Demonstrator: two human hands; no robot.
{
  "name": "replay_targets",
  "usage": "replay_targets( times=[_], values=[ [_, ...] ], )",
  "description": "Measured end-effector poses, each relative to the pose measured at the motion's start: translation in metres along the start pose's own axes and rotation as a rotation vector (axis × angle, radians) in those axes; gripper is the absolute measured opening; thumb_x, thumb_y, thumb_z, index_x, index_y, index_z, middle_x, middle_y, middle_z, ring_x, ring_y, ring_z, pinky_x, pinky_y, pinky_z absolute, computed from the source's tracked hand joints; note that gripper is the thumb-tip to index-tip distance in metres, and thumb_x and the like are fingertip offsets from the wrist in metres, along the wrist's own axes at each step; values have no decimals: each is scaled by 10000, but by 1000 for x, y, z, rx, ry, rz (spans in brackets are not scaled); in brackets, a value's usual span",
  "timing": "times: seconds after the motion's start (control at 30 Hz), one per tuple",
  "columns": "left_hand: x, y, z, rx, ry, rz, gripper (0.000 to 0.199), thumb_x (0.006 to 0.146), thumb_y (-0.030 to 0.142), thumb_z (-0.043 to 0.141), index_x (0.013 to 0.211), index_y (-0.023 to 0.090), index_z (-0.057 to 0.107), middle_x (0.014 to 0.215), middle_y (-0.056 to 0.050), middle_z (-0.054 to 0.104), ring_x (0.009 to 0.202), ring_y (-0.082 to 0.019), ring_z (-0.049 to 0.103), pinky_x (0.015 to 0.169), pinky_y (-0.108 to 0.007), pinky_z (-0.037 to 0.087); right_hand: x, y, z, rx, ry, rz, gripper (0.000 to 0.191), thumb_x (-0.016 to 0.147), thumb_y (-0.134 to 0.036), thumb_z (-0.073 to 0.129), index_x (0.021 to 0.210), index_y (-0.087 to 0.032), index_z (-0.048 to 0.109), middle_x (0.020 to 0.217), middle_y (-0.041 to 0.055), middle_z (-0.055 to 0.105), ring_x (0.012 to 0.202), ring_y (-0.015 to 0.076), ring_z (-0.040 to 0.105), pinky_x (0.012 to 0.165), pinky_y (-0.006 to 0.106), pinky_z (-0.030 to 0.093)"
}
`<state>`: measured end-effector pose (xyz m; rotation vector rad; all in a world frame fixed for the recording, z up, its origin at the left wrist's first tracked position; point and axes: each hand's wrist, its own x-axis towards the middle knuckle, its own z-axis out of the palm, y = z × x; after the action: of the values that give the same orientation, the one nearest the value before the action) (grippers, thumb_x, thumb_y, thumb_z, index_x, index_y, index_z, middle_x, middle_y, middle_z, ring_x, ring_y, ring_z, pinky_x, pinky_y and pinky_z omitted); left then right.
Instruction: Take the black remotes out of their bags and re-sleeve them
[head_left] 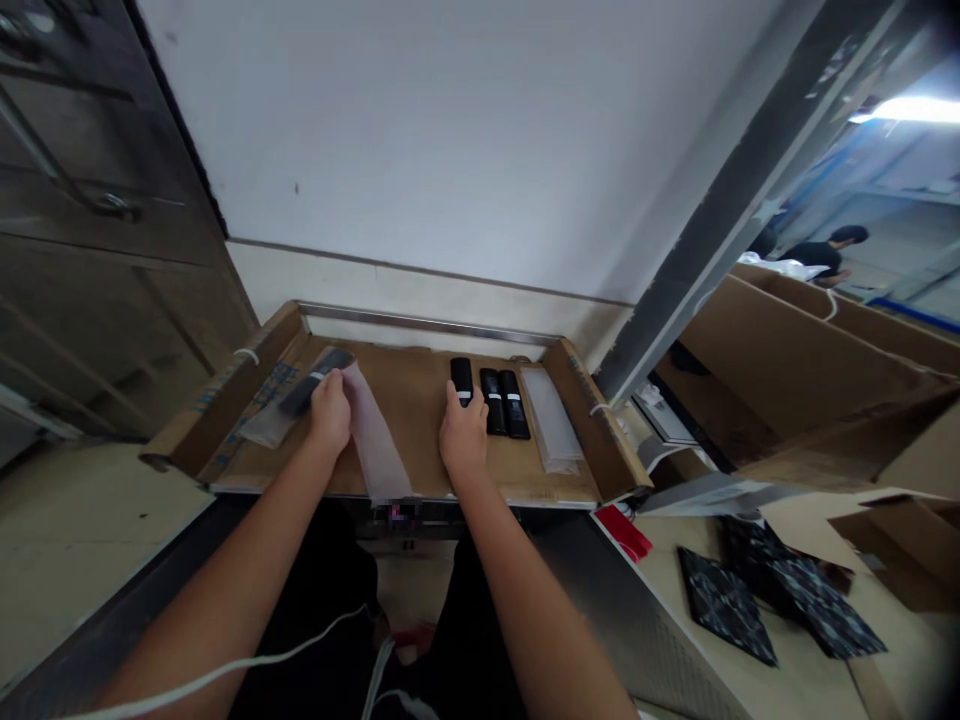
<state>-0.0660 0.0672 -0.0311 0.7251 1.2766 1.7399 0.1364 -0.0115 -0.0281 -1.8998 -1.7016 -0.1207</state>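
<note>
My left hand (330, 412) is closed on the top end of a long translucent plastic bag (376, 440), which hangs down toward the tray's front edge. Just beyond that hand lies a black oblong item in clear plastic (306, 392). My right hand (465, 432) has its fingers closed around the lower part of a black oblong item with a white band (460, 372). Right of it, two similar black items (492, 392) lie side by side. A flat stack of translucent bags (552, 420) rests near the tray's right wall.
The cardboard-lined tray (420, 445) has raised sides and stands against a white wall (450, 140). A metal door (82, 250) is at left. At right are a large open carton (825, 370), dark patterned pieces (727, 600), a red piece (624, 532) and a person (821, 255) farther off.
</note>
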Motion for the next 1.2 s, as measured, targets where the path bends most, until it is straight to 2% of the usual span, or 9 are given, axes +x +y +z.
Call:
replay_targets(
  times=[0.07,0.2,0.3,0.37,0.6,0.7,0.9,1.1,1.2],
  values=[
    [-5,-7,-6,61,-21,54,315,791,490,642,758,177,623,738,8,609,732,-143,567,712,-252,459,4,-1,2,-36,19,32,580,918,-54,415,1460,-243,502,1469,221,373,1186,321,489,1000,466,390],
    [-4,-6,-7,79,-78,78,372,768,554,656,749,182,638,714,11,603,687,-142,543,658,-254,434,15,-2,5,-89,25,106,510,922,-69,388,1379,-173,590,1483,274,378,1221,367,464,967,510,367],
    [-3,-5,-6,58,-88,64,387,761,570,662,769,183,649,710,12,605,674,-143,539,641,-256,430,18,-2,4,-130,36,94,453,940,-99,392,1314,-171,637,1515,254,372,1342,392,358,1012,562,300],
    [-4,-4,-6,52,-84,54,393,753,573,671,781,182,658,720,9,611,676,-144,540,646,-259,430,16,0,3,-156,56,84,417,948,-120,400,1262,-182,667,1510,232,396,1357,395,336,1023,575,278],
    [-8,-1,-5,94,-72,52,429,736,609,684,779,183,662,737,-11,619,694,-161,542,653,-277,436,-4,5,-4,-95,58,57,387,920,-89,432,1194,-154,698,1400,209,488,1259,343,397,1027,486,317],
    [-8,-2,-5,86,-75,59,446,722,623,696,777,182,662,737,-13,619,698,-165,540,640,-276,434,-4,3,-6,-93,42,86,375,916,-86,428,1149,-149,715,1363,207,511,1205,351,417,970,487,347],
    [-9,-5,-5,81,-119,85,374,769,559,675,738,188,641,689,10,586,651,-140,514,615,-256,412,4,0,-2,-114,31,93,415,920,-70,391,1224,-115,670,1327,225,529,1151,351,431,896,472,365],
    [-7,-7,-6,102,-125,91,366,776,552,663,694,200,606,652,10,551,610,-141,482,564,-257,377,26,-1,4,-154,-1,45,368,930,-81,392,1021,-135,745,1262,217,561,1100,334,451,859,456,373],
    [-7,-6,-6,111,-153,93,374,777,563,653,671,210,591,649,9,546,603,-145,479,559,-261,369,40,-3,7,-178,-21,76,373,933,-67,376,1039,-105,731,1231,233,563,1081,331,464,843,448,381]
  ],
)
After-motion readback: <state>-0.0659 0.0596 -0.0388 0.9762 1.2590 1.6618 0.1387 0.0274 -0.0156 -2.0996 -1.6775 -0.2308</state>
